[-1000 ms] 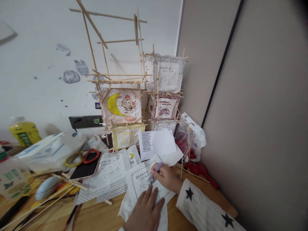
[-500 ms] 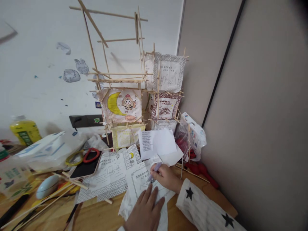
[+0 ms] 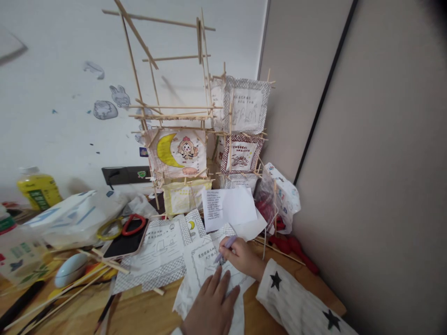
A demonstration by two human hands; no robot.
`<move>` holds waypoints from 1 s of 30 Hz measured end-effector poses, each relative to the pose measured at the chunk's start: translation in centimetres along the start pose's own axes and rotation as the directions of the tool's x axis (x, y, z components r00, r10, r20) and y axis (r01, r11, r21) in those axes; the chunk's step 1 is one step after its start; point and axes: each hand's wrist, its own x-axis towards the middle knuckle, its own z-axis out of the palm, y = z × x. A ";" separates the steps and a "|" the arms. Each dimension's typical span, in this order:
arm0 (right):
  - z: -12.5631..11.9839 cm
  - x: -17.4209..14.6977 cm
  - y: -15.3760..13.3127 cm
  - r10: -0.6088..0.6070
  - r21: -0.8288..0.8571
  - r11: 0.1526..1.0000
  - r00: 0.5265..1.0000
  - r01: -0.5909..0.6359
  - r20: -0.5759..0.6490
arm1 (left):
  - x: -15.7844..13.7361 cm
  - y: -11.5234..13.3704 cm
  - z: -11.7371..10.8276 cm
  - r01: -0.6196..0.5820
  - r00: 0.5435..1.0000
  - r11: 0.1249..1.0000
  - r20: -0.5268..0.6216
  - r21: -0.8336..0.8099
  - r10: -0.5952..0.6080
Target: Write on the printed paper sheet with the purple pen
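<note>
The left hand [image 3: 211, 302] lies spread on the thin white ink-drawn paper sheet [image 3: 197, 269], probably to keep it from sliding on the brown wooden counter [image 3: 153, 312]. The right hand [image 3: 241, 255] pinches a slim lavender pen [image 3: 230, 242] aslant over the sheet, a grip that presumably gives fine control.

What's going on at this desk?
A person's right hand holds a slim purple pen, tip down at a white paper sheet with dark line drawing and handwriting. The left hand lies with fingers spread on the paper just below the pen. Whether the pen is leaving a mark is too small to tell. To the left lies a white sheet with a sailboat drawing and cross-hatched border. Behind stands a thin wooden-stick frame.
</note>
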 end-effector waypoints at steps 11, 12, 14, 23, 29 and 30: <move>0.3 0.1 0.3 0.040 0.044 0.998 0.999 -0.041 0.030 | 0.3 0.0 -0.4 -0.010 0.999 1.000 0.040 0.024 0.009; 0.3 0.0 0.3 0.037 0.040 0.998 0.999 -0.039 0.032 | 0.3 0.0 -0.4 -0.010 0.999 1.000 0.041 0.025 0.009; 0.2 0.0 0.2 0.024 0.021 0.999 1.000 -0.025 0.019 | 0.2 0.0 -0.4 -0.012 0.999 1.000 0.035 0.021 0.011; 0.1 0.0 0.2 0.004 -0.012 1.000 1.000 -0.004 0.028 | 0.1 -0.1 -0.6 -0.016 1.000 1.000 0.014 0.008 0.016; 0.1 0.1 0.2 -0.017 -0.046 0.999 1.000 0.017 0.007 | 0.3 0.0 -1.0 -0.022 0.999 1.000 0.047 0.009 0.021; 0.1 0.1 0.1 -0.016 -0.051 0.999 1.000 0.017 0.016 | 0.3 0.0 -1.1 -0.027 0.999 1.000 0.047 0.011 0.027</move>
